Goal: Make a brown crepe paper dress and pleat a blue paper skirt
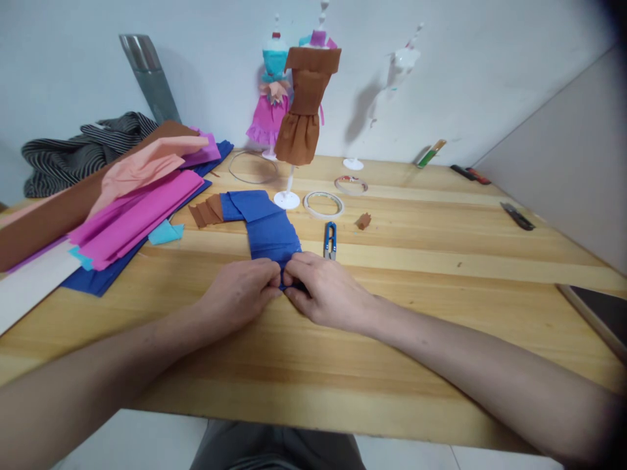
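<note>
My left hand (247,287) and my right hand (326,287) meet close together over the table, fingers pinched on the near end of a blue crepe paper strip (272,228). The strip runs away from me and lies flat, with folded blue pieces at its far end. Just beyond my right hand lie blue thread snips (330,238), their blades pointing toward me. Brown crepe paper pieces (208,210) touch the blue paper on the left. My fingertips hide the part of the strip they pinch.
Behind stand a mannequin in a brown paper dress (307,98), another in a pink skirt (272,117), and a white one (404,62). Tape rolls (323,205) lie near the stand. Coloured crepe paper (142,215) is piled left; a dark tablet-like device (600,313) sits right.
</note>
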`<state>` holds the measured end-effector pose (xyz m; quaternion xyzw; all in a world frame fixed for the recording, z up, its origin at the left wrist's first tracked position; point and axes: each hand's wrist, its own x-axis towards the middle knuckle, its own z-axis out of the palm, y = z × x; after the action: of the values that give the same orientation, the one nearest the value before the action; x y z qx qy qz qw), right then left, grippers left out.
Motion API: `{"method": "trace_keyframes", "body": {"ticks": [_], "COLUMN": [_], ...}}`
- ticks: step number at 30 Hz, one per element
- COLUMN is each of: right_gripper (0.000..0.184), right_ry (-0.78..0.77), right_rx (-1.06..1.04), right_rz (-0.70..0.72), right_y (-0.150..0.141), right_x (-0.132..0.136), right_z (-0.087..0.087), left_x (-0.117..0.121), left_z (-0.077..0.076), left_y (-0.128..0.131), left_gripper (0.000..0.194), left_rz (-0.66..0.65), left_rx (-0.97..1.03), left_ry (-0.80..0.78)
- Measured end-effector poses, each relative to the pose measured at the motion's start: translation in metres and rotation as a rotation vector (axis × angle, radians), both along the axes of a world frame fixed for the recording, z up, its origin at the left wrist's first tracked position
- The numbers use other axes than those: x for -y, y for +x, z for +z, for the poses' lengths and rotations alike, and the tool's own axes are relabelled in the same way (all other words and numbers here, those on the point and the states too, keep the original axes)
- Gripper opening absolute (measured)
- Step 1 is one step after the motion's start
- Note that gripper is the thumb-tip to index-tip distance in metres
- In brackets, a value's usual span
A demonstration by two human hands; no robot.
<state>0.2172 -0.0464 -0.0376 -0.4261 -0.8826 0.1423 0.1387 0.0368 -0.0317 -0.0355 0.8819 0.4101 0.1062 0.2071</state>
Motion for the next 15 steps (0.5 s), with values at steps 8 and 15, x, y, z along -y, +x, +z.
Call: {"method": "trace_keyframes", "body": {"ticks": [8,15], "right_gripper": [0.006,0.003], "right_ry": [0.033,0.001], "right_rx": [-0.032,-0.092], "right_rz": [0.005,0.005], "right_y": [0.0028,0.0044], "right_x": [0.0004,-0.0010], "right_z": [-0.0027,-0.0049], "left_x": [-0.0005,0.0029], "left_z": [-0.0042,-0.0006], "left_y": [-0.0023,-0.0012], "left_gripper": [0.011,0.014], "left_rz": [-0.022,-0.050], "left_rx": [0.057,0.008], "left_ry": [0.056,0.092]}}
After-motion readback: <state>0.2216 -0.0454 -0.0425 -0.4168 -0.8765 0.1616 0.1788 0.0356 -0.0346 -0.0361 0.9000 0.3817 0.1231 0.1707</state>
